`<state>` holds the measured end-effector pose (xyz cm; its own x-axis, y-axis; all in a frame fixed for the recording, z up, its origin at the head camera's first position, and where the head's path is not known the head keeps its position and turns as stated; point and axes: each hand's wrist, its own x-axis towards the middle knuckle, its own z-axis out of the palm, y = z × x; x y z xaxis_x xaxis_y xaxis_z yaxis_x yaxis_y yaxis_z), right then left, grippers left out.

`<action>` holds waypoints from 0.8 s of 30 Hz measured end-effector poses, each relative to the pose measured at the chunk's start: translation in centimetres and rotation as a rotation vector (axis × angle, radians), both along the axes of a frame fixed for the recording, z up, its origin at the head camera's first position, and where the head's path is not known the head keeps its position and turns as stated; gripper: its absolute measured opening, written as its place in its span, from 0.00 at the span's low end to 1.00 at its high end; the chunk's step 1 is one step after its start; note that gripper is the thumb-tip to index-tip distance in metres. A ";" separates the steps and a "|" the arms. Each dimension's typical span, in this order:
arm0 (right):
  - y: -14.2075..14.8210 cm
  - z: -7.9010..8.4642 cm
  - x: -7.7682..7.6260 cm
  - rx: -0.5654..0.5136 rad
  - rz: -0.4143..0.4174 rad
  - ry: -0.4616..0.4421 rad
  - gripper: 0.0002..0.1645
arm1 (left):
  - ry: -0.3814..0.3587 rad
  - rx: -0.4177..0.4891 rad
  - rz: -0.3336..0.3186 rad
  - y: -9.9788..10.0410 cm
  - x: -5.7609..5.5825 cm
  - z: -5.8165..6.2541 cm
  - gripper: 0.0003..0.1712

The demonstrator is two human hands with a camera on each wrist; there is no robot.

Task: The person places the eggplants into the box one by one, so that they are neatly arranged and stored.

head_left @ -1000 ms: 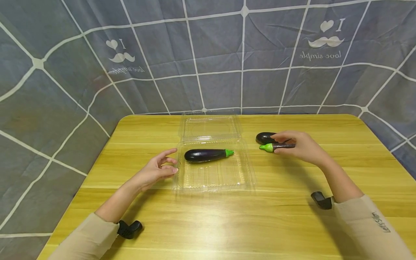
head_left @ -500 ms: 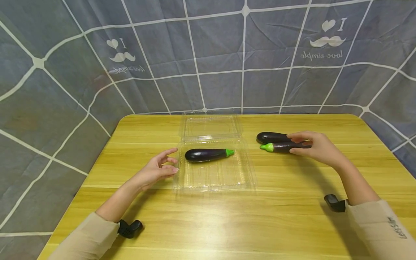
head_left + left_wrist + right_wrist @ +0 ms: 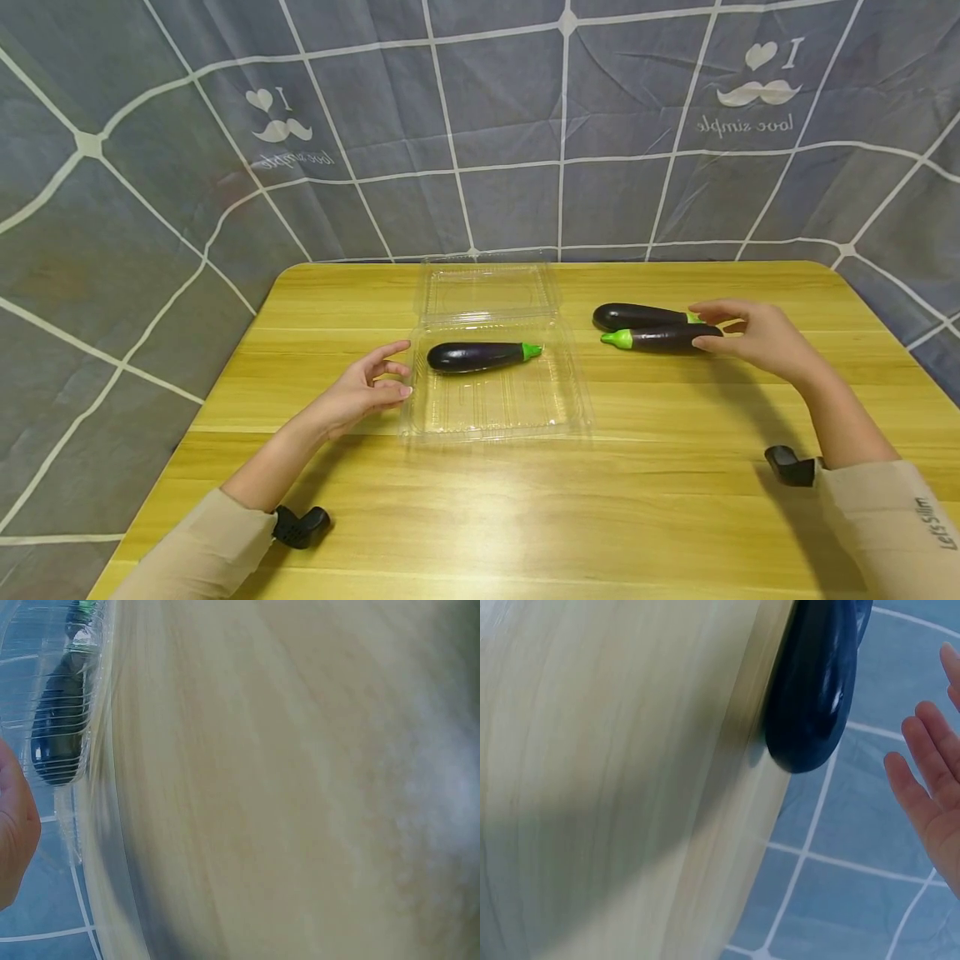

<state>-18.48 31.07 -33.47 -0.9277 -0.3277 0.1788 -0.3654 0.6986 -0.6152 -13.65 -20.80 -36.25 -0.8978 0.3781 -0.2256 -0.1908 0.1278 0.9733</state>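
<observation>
A purple eggplant (image 3: pixel 474 357) with a green stem end lies inside the clear plastic clamshell box (image 3: pixel 495 421), whose lid (image 3: pixel 487 296) is folded back. My left hand (image 3: pixel 358 392) stays at the box's left edge, fingers loosely bent with nothing in them; the left wrist view shows that hand (image 3: pixel 13 825) beside the box wall and the eggplant (image 3: pixel 60 731). Two more eggplants lie side by side at right: the rear one (image 3: pixel 637 316) and the front one (image 3: pixel 663 338), pointing opposite ways. My right hand (image 3: pixel 761 337) hovers at their right ends, its relaxed fingers (image 3: pixel 922 742) apart from the nearest eggplant (image 3: pixel 814 690).
A wooden tabletop (image 3: pixel 480 517) extends beneath everything. Behind it hangs a grey curtain (image 3: pixel 495 125) with white lines and printed lettering. Black wrist devices (image 3: pixel 300 527) are worn at both cuffs.
My right hand has slid rightward along the two eggplants, uncovering more of both. The eggplants, the box and my left hand stay where they were.
</observation>
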 end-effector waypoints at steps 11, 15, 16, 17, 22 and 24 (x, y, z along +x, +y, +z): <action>1.5 -0.7 -0.6 0.028 -0.040 -0.059 0.31 | -0.005 0.004 0.001 0.1 -0.1 0.1 0.43; 1.7 -1.0 -0.7 0.039 -0.053 -0.087 0.33 | -0.016 0.006 0.006 0.1 0.0 0.2 0.43; 1.8 -1.1 -0.8 0.041 -0.055 -0.090 0.33 | -0.016 0.005 0.006 0.1 0.1 0.2 0.43; 1.8 -1.2 -0.8 0.043 -0.057 -0.090 0.33 | -0.017 0.005 0.006 0.1 0.0 0.2 0.43; 2.0 -1.7 -1.0 0.029 -0.059 -0.083 0.33 | -0.012 0.008 -0.001 0.0 0.0 0.2 0.43; 2.0 -1.9 -1.1 0.026 -0.064 -0.086 0.33 | -0.014 0.011 -0.002 -0.1 0.0 0.2 0.43</action>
